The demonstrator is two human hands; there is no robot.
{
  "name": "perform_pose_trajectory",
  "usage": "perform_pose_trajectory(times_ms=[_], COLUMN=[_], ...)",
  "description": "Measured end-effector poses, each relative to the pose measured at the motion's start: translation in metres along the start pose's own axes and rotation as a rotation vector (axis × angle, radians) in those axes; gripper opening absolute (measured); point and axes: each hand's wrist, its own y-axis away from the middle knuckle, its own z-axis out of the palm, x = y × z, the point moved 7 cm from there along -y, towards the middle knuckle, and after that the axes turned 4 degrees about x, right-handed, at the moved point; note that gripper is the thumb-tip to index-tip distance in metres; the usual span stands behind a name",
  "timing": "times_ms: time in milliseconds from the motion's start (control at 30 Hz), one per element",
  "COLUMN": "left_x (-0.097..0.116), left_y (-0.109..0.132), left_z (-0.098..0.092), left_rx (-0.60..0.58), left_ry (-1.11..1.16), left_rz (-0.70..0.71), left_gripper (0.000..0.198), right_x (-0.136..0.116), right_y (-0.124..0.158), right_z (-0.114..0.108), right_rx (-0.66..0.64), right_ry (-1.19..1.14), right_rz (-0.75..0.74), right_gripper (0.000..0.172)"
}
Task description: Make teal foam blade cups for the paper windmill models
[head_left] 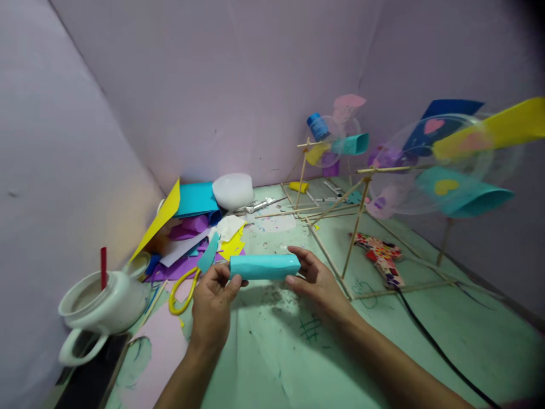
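While fingers [233, 286] pinch, the turquoise tube [264, 267] points sideways.

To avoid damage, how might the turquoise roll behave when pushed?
The turquoise roll seems stiff lengthwise: supported near its ends, it shows no sag. Its uneven, sheet-like side suggests it could dent under squeezing. Its long, roundish form may roll if pushed.

Your left hand [213, 301] and right hand [319, 279] are bare, the nails too small to make out clearly. Your left forearm [189, 366] and right forearm [383, 352] are uncovered too, both broadening smoothly from slimmer wrists toward the near edge.
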Motion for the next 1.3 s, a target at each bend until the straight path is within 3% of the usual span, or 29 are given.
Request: perform_pose_trajectory(times_ms=[233, 433, 533, 633, 700, 800, 933, 1100, 1200, 1300], left_x=[-0.019, -0.021, -0.026, -0.029, -0.032, -0.04, -0.053, -0.064, -0.066, -0.061], left_y=[0.0, 0.001, 0.001, -0.004, -0.007, -0.007, 0.002, 0.027, 0.035, 0.031], left_z=[0.007, 0.006, 0.009, 0.004, 0.001, 0.002, 0.012, 0.031, 0.036, 0.032], left_rx=[-0.09, -0.069, -0.09, 0.003, 0.056, 0.054, -0.051, -0.312, -0.385, -0.362], left_ry=[0.007, 0.012, 0.076, 0.275, 0.359, 0.412, 0.408, 0.24, 0.137, -0.04], left_rz=[-0.125, -0.165, -0.254, -0.36, -0.432, -0.563, -0.702, -0.807, -0.781, -0.642], left_gripper=[0.032, 0.037, 0.028, 0.013, 0.006, 0.014, 0.018, 0.012, 0.01, 0.016], right_x=[-0.016, -0.018, -0.023, -0.034, -0.039, -0.04, -0.038, -0.043, -0.044, -0.043], right_y=[0.005, 0.007, 0.01, 0.013, 0.014, 0.014, 0.021, 0.035, 0.038, 0.035], right_z=[0.001, 0.006, 0.009, 0.007, 0.004, 0.005, 0.016, 0.034, 0.037, 0.034], right_rx=[-0.001, -0.056, -0.08, -0.08, -0.072, -0.092, -0.203, -0.402, -0.443, -0.368], right_ry=[0.016, 0.121, 0.167, 0.085, 0.003, -0.045, 0.009, 0.132, 0.163, 0.209], right_rz=[-0.074, -0.058, -0.132, -0.261, -0.297, -0.294, -0.288, -0.311, -0.277, -0.245], right_gripper=[0.043, 0.038, 0.047, 0.064, 0.061, 0.057, 0.073, 0.094, 0.084, 0.068])
